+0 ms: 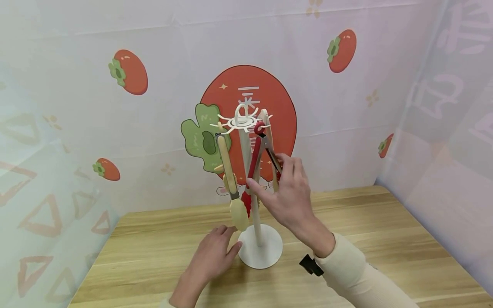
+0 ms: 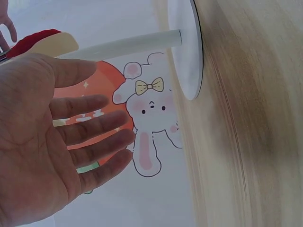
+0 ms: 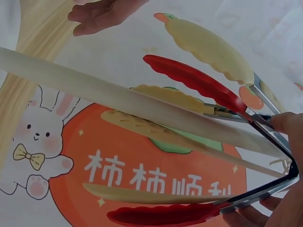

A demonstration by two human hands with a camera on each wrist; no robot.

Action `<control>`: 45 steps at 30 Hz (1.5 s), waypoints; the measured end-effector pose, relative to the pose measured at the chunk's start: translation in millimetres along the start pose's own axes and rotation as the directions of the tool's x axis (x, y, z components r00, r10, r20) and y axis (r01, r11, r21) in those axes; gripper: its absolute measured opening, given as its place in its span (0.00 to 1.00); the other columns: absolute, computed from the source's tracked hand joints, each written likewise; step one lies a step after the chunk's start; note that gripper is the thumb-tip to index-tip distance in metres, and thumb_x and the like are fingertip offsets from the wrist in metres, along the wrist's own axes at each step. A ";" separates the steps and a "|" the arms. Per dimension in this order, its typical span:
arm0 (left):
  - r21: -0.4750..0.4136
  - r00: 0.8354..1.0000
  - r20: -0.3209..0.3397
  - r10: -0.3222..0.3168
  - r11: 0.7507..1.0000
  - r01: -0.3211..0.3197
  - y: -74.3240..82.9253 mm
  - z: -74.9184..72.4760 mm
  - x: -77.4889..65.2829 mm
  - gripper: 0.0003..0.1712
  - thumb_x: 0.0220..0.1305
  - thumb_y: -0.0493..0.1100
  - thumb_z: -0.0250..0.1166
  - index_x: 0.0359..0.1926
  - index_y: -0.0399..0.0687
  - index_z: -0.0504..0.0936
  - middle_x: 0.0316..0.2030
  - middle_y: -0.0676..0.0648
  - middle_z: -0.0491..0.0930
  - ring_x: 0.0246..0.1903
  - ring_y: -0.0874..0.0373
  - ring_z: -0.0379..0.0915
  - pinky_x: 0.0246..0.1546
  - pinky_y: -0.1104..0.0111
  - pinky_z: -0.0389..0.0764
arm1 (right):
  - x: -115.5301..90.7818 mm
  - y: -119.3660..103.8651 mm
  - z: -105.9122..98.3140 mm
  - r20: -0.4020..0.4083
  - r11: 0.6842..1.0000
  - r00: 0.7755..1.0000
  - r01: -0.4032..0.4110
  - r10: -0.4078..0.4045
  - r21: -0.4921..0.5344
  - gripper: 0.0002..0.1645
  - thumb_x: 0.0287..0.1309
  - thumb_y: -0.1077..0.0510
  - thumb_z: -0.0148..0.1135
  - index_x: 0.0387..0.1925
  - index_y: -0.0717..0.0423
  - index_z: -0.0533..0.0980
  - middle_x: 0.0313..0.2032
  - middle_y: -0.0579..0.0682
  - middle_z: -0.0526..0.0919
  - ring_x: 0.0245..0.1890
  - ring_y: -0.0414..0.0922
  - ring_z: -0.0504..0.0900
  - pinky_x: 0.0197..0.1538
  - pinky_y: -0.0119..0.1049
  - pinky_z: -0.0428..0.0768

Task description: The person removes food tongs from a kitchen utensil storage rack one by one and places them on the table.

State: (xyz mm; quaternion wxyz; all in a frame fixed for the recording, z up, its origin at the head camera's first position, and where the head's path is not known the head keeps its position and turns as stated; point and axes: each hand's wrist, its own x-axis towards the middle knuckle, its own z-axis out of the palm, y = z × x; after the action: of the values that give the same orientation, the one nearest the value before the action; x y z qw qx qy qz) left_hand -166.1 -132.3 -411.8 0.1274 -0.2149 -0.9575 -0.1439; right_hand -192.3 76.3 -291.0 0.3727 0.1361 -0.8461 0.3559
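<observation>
Red-handled tongs [image 1: 254,159] hang by their ring from a hook of the white utensil rack [image 1: 269,252], their two arms spread apart. My right hand [image 1: 289,194] holds them, thumb on the left arm and fingers at the right arm. In the right wrist view their red scalloped tip [image 3: 194,84] stands wide of the other. Cream tongs [image 1: 227,167] hang on the rack's left side. My left hand [image 1: 212,254] is low, beside the round base and under the cream tip; its fingers are extended, with nothing in the palm [image 2: 33,142].
Behind the pole hang wooden utensils, among them a slotted one [image 3: 161,136] and a flat one [image 3: 151,195]. The rack stands on a wood-grain table [image 1: 154,252]. A printed cloth backdrop [image 1: 169,77] rises at the back, with pale panels on both sides.
</observation>
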 end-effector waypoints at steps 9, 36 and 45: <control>-0.019 1.000 -0.004 0.000 1.000 0.000 0.9 -4.6 -0.8 0.22 0.61 0.51 0.62 0.51 0.43 0.78 0.42 0.48 0.78 0.43 0.51 0.74 0.42 0.57 0.76 | 1.0 -0.4 6.8 -0.037 0.999 0.999 0.039 -0.039 -0.013 0.56 0.38 0.29 0.67 0.60 0.58 0.59 0.45 0.52 0.67 0.40 0.44 0.66 0.33 0.39 0.72; -0.019 0.999 -0.025 -0.048 0.999 0.048 -3.7 -19.6 -0.1 0.21 0.59 0.50 0.63 0.50 0.44 0.79 0.45 0.46 0.78 0.48 0.48 0.74 0.46 0.55 0.75 | 0.5 0.2 -19.6 -0.036 0.988 0.999 0.025 -0.020 0.152 0.51 0.39 0.39 0.73 0.62 0.54 0.62 0.51 0.50 0.66 0.49 0.42 0.68 0.37 0.37 0.79; -0.019 0.997 -0.037 -0.075 0.997 0.074 -7.0 -24.7 -0.7 0.21 0.60 0.50 0.63 0.51 0.46 0.78 0.44 0.48 0.78 0.47 0.50 0.74 0.44 0.57 0.76 | -4.5 5.6 -37.0 -0.093 0.987 0.995 0.049 -0.035 0.153 0.50 0.36 0.42 0.75 0.60 0.54 0.63 0.48 0.51 0.67 0.44 0.45 0.69 0.32 0.37 0.72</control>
State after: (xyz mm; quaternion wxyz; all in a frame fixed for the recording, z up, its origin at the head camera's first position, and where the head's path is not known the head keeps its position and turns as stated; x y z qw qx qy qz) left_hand -164.1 -146.8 -390.7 0.1379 -0.1774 -0.9611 -0.1608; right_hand -172.3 106.2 -279.7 0.4061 0.1663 -0.7951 0.4186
